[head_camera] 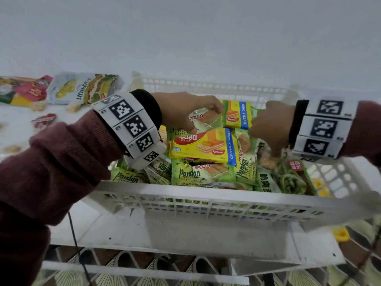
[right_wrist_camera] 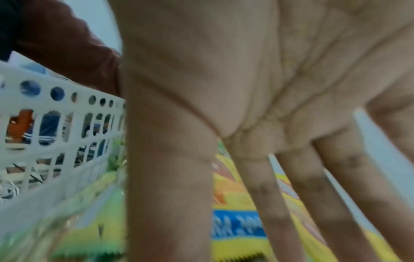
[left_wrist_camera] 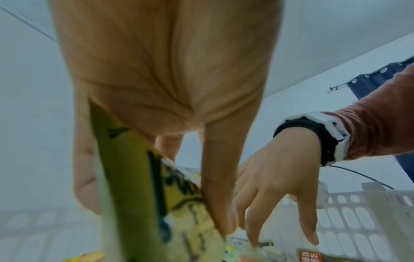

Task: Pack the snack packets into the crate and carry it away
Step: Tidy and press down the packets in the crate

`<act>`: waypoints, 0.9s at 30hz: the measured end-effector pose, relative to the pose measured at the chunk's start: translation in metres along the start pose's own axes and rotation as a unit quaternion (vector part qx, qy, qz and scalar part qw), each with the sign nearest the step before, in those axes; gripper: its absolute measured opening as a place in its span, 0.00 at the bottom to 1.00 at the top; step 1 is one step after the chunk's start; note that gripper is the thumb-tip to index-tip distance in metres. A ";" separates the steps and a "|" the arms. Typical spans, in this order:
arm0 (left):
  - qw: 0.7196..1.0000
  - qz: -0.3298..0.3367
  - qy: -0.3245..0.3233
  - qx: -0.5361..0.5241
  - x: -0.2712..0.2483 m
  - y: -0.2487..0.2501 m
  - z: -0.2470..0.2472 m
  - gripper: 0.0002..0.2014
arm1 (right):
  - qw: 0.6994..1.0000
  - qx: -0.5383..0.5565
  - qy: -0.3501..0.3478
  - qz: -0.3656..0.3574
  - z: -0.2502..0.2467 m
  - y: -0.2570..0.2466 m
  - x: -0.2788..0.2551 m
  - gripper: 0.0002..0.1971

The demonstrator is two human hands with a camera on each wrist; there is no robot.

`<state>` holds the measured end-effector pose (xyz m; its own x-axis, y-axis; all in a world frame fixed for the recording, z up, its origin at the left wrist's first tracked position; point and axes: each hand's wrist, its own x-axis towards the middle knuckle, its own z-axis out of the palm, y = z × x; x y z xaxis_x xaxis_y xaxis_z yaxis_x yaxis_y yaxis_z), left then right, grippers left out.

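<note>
A white slotted crate [head_camera: 206, 195] sits on the table, piled with green Pandan cake packets [head_camera: 198, 174] and yellow wafer packets [head_camera: 204, 145]. My left hand [head_camera: 193, 120] hovers over the middle of the pile and pinches a green Apollo cake packet [head_camera: 208, 122]. In the left wrist view, thumb and fingers clamp that packet [left_wrist_camera: 134, 177] edge-on. My right hand [head_camera: 266, 141] reaches down into the crate's right half with straight, spread fingers [right_wrist_camera: 268, 195] and holds nothing. A yellow wafer packet [right_wrist_camera: 237, 221] lies just beneath them.
Loose packets lie on the table left of the crate: a jackfruit bag [head_camera: 82, 89], a red pouch [head_camera: 31, 91] and a small red packet [head_camera: 44, 120]. The white table edge [head_camera: 185, 234] runs below the crate, patterned floor beneath. A wall stands close behind.
</note>
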<state>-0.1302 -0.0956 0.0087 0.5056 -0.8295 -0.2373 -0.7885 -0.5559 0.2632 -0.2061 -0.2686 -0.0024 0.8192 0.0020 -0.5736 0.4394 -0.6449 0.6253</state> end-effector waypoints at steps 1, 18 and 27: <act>1.000 -0.004 0.011 -0.006 -0.002 -0.001 -0.001 0.33 | 0.999 0.002 0.043 -0.017 -0.005 -0.003 -0.001 0.22; 0.999 -0.002 0.044 -0.013 -0.015 -0.007 -0.004 0.35 | 0.931 0.199 0.093 -0.291 -0.028 -0.056 0.000 0.14; 0.999 -0.021 -0.026 -0.016 -0.008 0.006 0.003 0.28 | 0.914 0.263 0.003 -0.308 -0.018 -0.054 0.009 0.17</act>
<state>-0.1397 -0.0922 0.0092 0.5176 -0.8023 -0.2975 -0.7552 -0.5917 0.2819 -0.2155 -0.2199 -0.0314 0.4785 0.4915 -0.7277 0.5813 -0.7984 -0.1570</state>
